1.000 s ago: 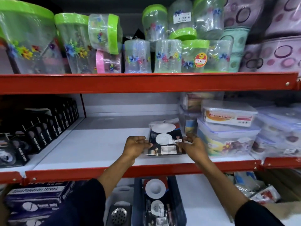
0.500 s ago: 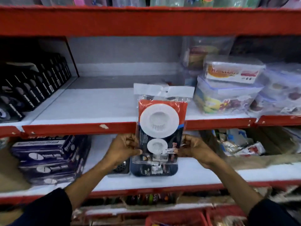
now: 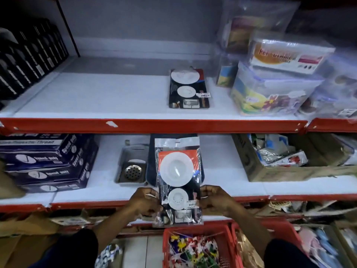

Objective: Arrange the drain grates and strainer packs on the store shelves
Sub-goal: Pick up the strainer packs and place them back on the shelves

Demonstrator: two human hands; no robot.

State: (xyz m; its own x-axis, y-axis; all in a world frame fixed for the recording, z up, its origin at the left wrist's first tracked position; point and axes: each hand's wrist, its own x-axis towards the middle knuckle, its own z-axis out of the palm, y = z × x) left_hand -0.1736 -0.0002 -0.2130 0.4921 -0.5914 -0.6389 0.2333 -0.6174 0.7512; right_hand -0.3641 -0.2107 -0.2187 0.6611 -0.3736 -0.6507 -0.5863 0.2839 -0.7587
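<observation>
I hold a strainer pack upright in front of the lower shelf; it is a clear bag with two white round strainers on a red and black card. My left hand grips its left edge and my right hand its right edge. Behind it a dark blue tray is mostly hidden. A packed metal drain grate lies on the lower shelf just to the left. Another strainer pack lies flat on the upper white shelf.
Black boxes line the upper shelf's left; plastic containers stack at its right. Dark thread boxes sit lower left, a cardboard box of goods lower right. A red basket stands below my hands.
One second ago both hands laid a pack on the upper shelf; it stays there. A second pack, lifted from the lower shelf, is now held lower and nearer. The view has tilted down.
</observation>
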